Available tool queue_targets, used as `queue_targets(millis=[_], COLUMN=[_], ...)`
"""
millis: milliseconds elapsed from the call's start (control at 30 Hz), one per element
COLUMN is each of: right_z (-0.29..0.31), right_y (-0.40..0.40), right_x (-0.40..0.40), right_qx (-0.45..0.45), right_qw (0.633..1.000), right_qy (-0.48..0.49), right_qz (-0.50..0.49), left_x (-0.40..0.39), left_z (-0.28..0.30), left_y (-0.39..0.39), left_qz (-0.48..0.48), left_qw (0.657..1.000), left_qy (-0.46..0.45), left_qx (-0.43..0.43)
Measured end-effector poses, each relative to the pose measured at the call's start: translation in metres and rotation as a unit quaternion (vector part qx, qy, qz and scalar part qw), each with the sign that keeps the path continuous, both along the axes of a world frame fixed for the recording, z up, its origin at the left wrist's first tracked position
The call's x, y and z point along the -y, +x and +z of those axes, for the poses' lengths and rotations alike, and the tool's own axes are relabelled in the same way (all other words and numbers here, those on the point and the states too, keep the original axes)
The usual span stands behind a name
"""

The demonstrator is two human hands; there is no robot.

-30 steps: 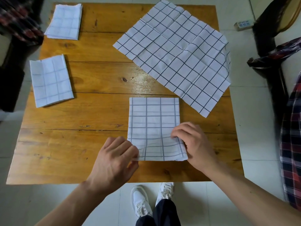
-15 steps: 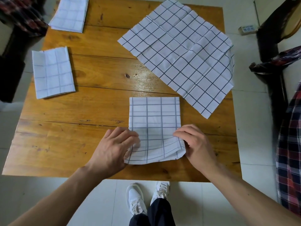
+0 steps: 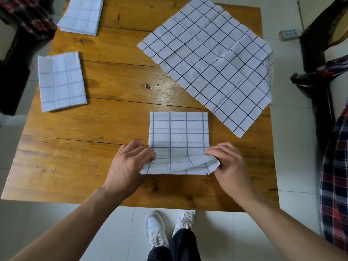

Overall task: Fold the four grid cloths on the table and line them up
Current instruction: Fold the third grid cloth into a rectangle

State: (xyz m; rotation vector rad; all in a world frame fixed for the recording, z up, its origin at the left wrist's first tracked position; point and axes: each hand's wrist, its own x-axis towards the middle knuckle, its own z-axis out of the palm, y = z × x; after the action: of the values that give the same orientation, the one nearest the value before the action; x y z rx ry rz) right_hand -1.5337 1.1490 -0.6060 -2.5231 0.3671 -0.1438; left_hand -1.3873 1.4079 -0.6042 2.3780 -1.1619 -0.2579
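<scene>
A partly folded white grid cloth (image 3: 178, 132) lies near the front of the wooden table (image 3: 94, 147). My left hand (image 3: 130, 162) pinches its near left corner and my right hand (image 3: 229, 164) pinches its near right corner, and the near edge is lifted and curling toward the far edge. A large unfolded grid cloth (image 3: 212, 59) lies spread at an angle at the back right, its right side hanging over the table edge. One folded grid cloth (image 3: 61, 81) sits at the left edge. Another folded one (image 3: 82, 15) sits at the back left corner.
Dark furniture with plaid fabric (image 3: 28, 17) stands off the table's back left. A dark chair (image 3: 320, 38) with draped cloth and a plaid garment (image 3: 335, 176) are at the right. A small box (image 3: 289, 34) lies on the tiled floor. My white shoes (image 3: 169, 228) show below the table's near edge.
Both hands have lifted the near edge of the front cloth off the table and carried it away from me, so the near part now curls up. The view has tilted slightly.
</scene>
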Motion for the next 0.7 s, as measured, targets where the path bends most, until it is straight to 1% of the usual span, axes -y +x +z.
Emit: queue_targets(millis=[133, 233, 333, 467, 600, 700], right_z=[-0.001, 0.003, 0.008, 0.010, 0.016, 0.018], right_y=[0.002, 0.007, 0.015, 0.023, 0.031, 0.034], right_x=[-0.001, -0.002, -0.002, -0.002, -0.003, -0.003], right_qx=[0.003, -0.008, -0.009, -0.051, -0.074, -0.086], right_qw=[1.000, 0.999, 0.997, 0.990, 0.983, 0.981], right_qy=[-0.023, -0.015, 0.030, 0.064, 0.077, 0.080], right_qz=[-0.020, -0.044, -0.071, -0.118, -0.146, -0.155], left_x=[0.003, 0.009, 0.015, 0.030, 0.035, 0.035], left_z=[0.000, 0.002, 0.003, 0.010, 0.014, 0.016], left_y=[0.000, 0.001, 0.007, 0.015, 0.017, 0.014], left_qz=[0.038, 0.101, 0.157, 0.225, 0.259, 0.274], left_qw=[0.999, 0.995, 0.985, 0.963, 0.948, 0.943], left_qy=[-0.014, -0.010, -0.001, -0.006, -0.010, -0.024], left_qx=[-0.001, -0.018, -0.076, -0.152, -0.184, -0.189])
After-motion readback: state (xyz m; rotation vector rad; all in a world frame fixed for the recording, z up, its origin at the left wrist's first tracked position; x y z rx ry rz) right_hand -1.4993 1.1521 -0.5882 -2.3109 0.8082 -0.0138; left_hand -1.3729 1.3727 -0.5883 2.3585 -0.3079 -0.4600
